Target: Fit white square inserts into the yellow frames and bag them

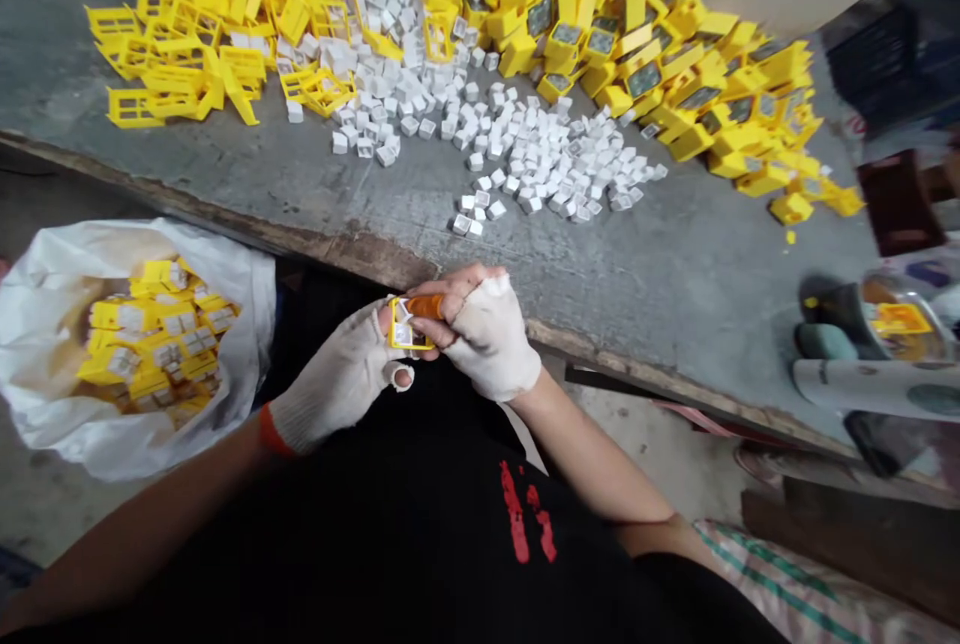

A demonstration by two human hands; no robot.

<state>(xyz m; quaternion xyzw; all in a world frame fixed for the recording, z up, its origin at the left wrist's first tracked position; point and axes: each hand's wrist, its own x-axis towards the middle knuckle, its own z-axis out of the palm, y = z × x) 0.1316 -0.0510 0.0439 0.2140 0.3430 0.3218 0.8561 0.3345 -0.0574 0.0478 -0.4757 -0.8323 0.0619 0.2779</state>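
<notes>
Left hand [349, 369]: is grasping a yellow frame [409, 346]
Right hand [487, 329]: is gripping an orange piece [426, 306] at its side
Yellow frame: is sitting between both hands, before the worktop [712, 254]
White caps [402, 335]: are apparently being fitted inside; next move is probably calling for steady pressing

Left hand [349, 359] beside right hand [491, 334], fingers [453, 286] bent, forearms [600, 459] angled inward.

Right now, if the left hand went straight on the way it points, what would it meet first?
Beyond the small yellow frame at its fingertips, the left hand would probably meet the right hand first, though exact depth is hard to judge here.
</notes>
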